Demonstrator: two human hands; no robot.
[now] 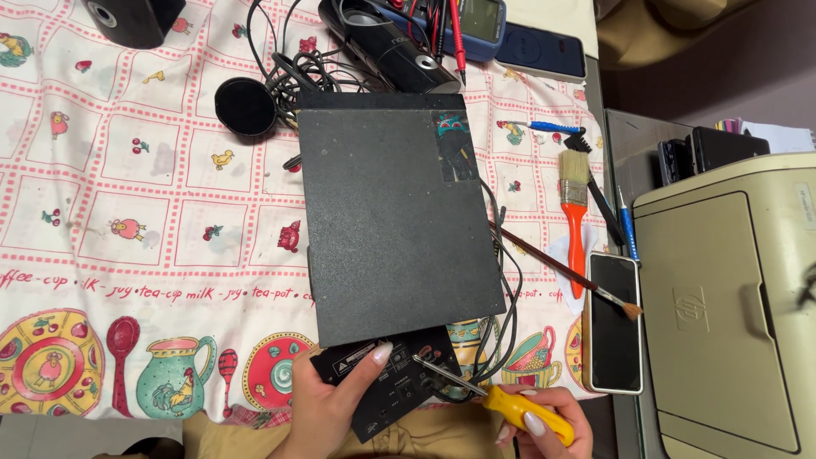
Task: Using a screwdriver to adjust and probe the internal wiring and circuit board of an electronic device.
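A flat black metal device case (395,217) lies on the patterned tablecloth, its rear panel (393,374) with sockets facing me at the near edge. My left hand (327,408) rests on that rear panel, thumb pressed on the panel's left part. My right hand (544,421) grips a yellow-handled screwdriver (501,402), whose metal tip touches the rear panel near its right side. Black cables (503,280) run along the case's right edge.
A red-handled flat paintbrush (575,221), a thin artist's brush (565,270), a blue pen (626,225) and a dark phone (614,321) lie to the right. A beige printer (731,306) stands far right. A multimeter (476,21), black speakers (395,47) and tangled cables sit behind.
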